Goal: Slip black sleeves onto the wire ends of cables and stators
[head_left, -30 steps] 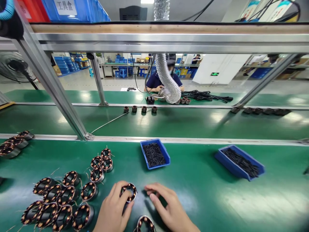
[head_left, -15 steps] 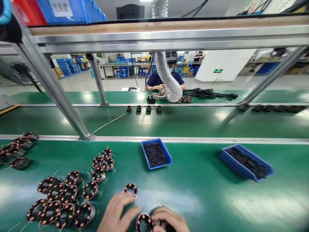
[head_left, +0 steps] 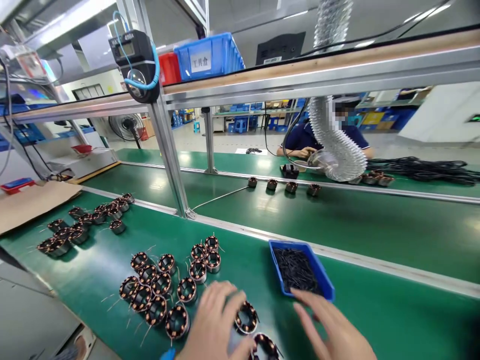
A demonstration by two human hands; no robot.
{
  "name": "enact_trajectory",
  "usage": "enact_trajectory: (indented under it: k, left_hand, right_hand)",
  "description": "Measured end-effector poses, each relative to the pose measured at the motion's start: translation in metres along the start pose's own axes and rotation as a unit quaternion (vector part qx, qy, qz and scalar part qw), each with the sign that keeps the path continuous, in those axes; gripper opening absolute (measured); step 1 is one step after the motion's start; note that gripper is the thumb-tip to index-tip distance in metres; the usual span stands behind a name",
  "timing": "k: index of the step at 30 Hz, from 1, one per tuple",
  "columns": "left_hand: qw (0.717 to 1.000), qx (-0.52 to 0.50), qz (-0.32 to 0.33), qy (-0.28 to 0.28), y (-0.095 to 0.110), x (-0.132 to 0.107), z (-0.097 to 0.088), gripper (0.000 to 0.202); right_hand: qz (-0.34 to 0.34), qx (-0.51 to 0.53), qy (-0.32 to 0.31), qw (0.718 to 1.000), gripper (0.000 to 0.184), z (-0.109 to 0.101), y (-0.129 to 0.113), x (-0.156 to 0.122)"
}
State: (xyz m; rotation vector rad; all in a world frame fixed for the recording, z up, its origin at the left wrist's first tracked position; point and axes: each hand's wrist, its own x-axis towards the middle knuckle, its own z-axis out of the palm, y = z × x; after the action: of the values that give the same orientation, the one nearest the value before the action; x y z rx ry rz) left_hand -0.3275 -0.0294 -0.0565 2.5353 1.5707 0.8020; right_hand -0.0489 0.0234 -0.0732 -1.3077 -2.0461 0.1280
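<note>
Closest copper-wound stator (head_left: pixel 266 341): at four o'clock from the left hand (head_left: pixel 215 320); a low wrist could shove it.
Left-hand grip: wide and a bit blurry, with nothing in it; I can't tell if it touches the next stator (head_left: pixel 248 328).
Next stator: at three o'clock from that hand; a quick swipe could bump it into the closest one — they lie just beside each other.
Right-hand grip: this right hand (head_left: pixel 330 325) has a gap between thumb and fingers, and I see nothing held.
Blue tub (head_left: pixel 327 282): at eleven o'clock from the right hand; pushing hard on its near rim could tip it and spill the black tubes (head_left: pixel 296 270).
Stator bunch (head_left: pixel 162 291): ten o'clock from the left hand; thin wires poke out — a brushing arm could bend them.
Far stator row (head_left: pixel 272 185): one o'clock, past the rail (head_left: pixel 240 229), safe from bumps.
</note>
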Motion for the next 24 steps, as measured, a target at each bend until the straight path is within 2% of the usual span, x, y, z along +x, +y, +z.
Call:
enact_trajectory:
  k: [1, 3, 6, 8, 12, 15, 17, 19, 21, 24]
  left_hand:
    - [0.999, 0.033, -0.038, 0.012, -0.007, 0.007, -0.005, 0.051]
    - [0.989, 0.102, -0.106, 0.026, -0.017, 0.023, -0.009, 0.047]
    - [0.977, 0.163, -0.134, 0.013, -0.024, 0.041, -0.004, 0.047]
    - [0.978, 0.164, -0.13, 0.0, -0.021, 0.047, -0.003, 0.046]
    - [0.992, 0.081, -0.072, -0.062, -0.007, 0.045, -0.02, 0.054]
    - [0.99, 0.051, 0.017, -0.128, 0.0, 0.048, -0.035, 0.067]
    - [0.98, 0.078, 0.081, -0.164, -0.001, 0.056, -0.039, 0.059]
    - [0.967, 0.112, 0.118, -0.196, -0.006, 0.07, -0.037, 0.04]
    - [0.961, 0.131, 0.124, -0.209, -0.012, 0.087, -0.031, 0.025]
    - [0.965, 0.139, 0.109, -0.195, -0.014, 0.105, -0.021, 0.019]
  right_hand:
    - [-0.001, -0.054, -0.002, 0.999, 0.031, -0.003, 0.002, 0.019]
    - [0.001, -0.144, -0.058, 0.988, 0.029, -0.005, 0.004, 0.053]
    - [0.025, -0.223, -0.182, 0.957, 0.025, -0.004, 0.001, 0.089]
    - [0.032, -0.235, -0.22, 0.946, 0.02, -0.003, -0.001, 0.099]
    - [0.039, -0.227, -0.221, 0.948, 0.017, -0.005, 0.001, 0.101]
    - [0.055, -0.213, -0.215, 0.952, 0.021, -0.007, 0.007, 0.1]
    - [0.068, -0.198, -0.214, 0.954, 0.025, -0.006, 0.01, 0.1]
    - [0.083, -0.179, -0.212, 0.957, 0.029, -0.004, 0.012, 0.1]
    - [0.098, -0.156, -0.204, 0.961, 0.029, -0.001, 0.014, 0.099]
    - [0.122, -0.114, -0.178, 0.97, 0.024, -0.002, 0.017, 0.1]
